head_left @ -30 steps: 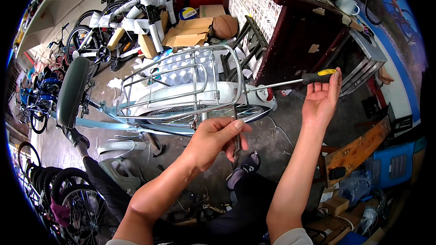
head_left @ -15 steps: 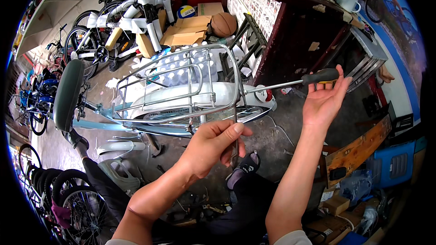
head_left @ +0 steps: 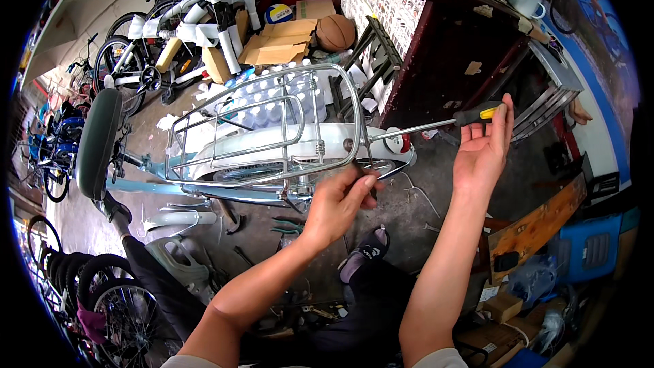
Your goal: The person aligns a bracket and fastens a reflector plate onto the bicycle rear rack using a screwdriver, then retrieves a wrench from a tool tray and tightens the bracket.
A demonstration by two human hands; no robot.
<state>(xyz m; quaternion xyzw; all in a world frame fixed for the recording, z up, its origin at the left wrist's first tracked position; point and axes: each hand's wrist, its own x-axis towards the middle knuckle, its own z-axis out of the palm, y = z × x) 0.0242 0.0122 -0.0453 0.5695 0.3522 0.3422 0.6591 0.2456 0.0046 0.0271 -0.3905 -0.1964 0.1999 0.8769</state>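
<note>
My right hand (head_left: pixel 482 157), palm up, holds a screwdriver by its black and yellow handle (head_left: pixel 471 116). The screwdriver's shaft (head_left: pixel 417 127) points left to the rear end of a chrome rear rack (head_left: pixel 357 105), where its tip meets the rack. Closed beside the rack's near rear corner, my left hand (head_left: pixel 335 206) grips a thin dark metal spanner, mostly hidden by the fingers. Below the rack lies the bicycle's white rear mudguard (head_left: pixel 266 142), with a red reflector (head_left: pixel 407 143) at its end. A dark green saddle (head_left: pixel 99 143) sits at the left.
On the floor near my foot lie green-handled pliers (head_left: pixel 287 225), a hammer (head_left: pixel 235 221) and a loose white mudguard (head_left: pixel 180 219). Bottles in plastic wrap (head_left: pixel 279 105), flattened cardboard (head_left: pixel 279 44) and a basketball (head_left: pixel 335 33) are beyond the rack. A dark red cabinet (head_left: pixel 449 48) stands at the right.
My left hand has moved up and right towards the rack with the spanner, uncovering the pliers. The screwdriver's handle has turned in my right hand, showing more yellow.
</note>
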